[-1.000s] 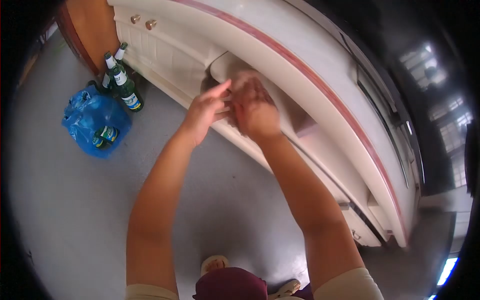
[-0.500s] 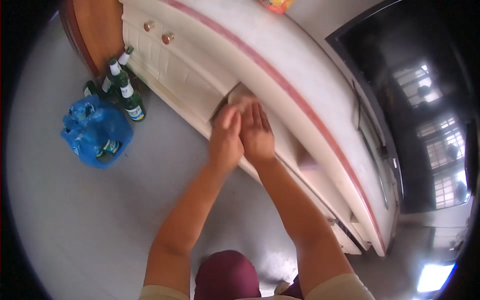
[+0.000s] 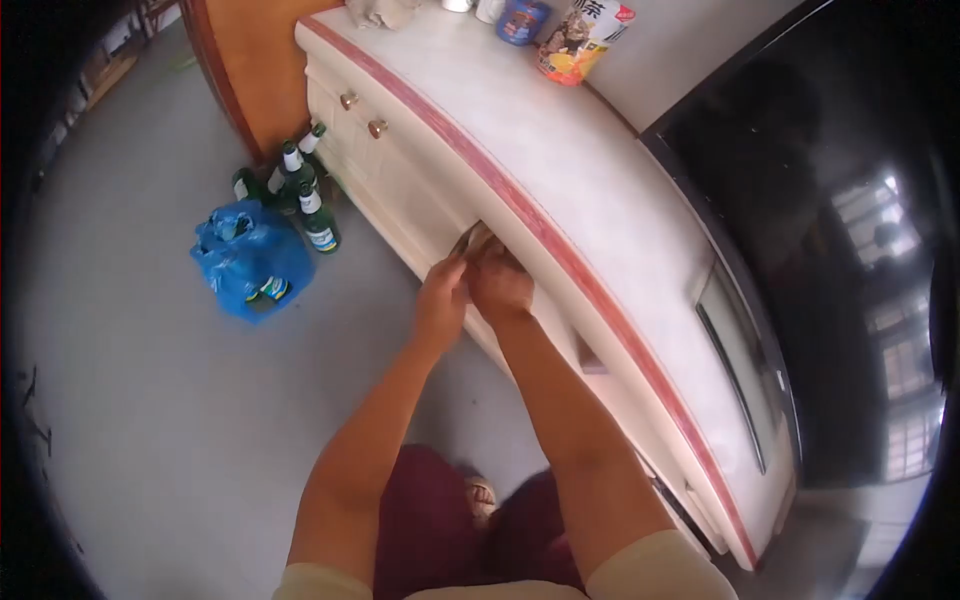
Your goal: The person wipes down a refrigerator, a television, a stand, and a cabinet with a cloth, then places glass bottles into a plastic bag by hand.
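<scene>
Grey floor [image 3: 150,390]; low white cabinet [image 3: 385,205] with an overhanging pale top edged in a red stripe [image 3: 545,230], taken as landmark. Dark television [image 3: 800,260] behind the cabinet's right part. Snack pouch [image 3: 583,42] and blue tub [image 3: 522,22] at the back of its top. Green beer bottles [image 3: 319,228] and a knotted blue plastic bag [image 3: 245,262] on the floor by its left end.

Hands: both at the recess in the cabinet's front, below the overhang. Left hand [image 3: 441,292] upright, its fingers drawn in against the right; right hand [image 3: 503,287] curled, knuckles up. They look pressed together, but fingertips are hidden; cannot tell whether either pinches anything. Tan object [image 3: 481,238], partly visible at the recess mouth just beyond the fingers; identity and contact unclear.

Technique, as judged: keep wrists low so knuckles clear the underside of the cabinet's overhang. Let the left hand steady while the right does the fine work; keep pressure light, since the grip is unseen. Opening the hands slightly apart would give a better sight of the recess.
</scene>
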Demonstrator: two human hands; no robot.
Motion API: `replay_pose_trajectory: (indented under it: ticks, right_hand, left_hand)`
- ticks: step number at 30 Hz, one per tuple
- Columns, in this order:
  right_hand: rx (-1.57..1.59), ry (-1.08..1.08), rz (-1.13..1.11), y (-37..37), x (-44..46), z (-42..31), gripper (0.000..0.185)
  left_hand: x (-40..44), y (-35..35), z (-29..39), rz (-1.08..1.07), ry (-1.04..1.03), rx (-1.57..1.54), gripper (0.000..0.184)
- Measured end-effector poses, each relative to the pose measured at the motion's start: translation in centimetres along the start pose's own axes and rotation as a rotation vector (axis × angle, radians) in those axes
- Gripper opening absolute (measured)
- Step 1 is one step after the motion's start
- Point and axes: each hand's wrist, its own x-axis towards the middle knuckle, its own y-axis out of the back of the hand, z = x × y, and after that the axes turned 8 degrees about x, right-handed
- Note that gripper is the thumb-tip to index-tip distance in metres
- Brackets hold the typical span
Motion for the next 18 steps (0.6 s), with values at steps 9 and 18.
replay_pose_trajectory:
  ticks: [9, 18]
  right_hand:
    - [0.173, 0.028, 0.265, -4.1, -3.5, 2.4, 0.059]
    - [0.19, -0.07, 0.264, -2.0, 0.9, -1.8, 0.025]
  left_hand:
    - [1.5, -1.6, 3.4, -0.299, 0.524, 0.078, 0.03]
    - [2.4, -1.1, -0.1, -0.099, 0.624, -0.365, 0.032]
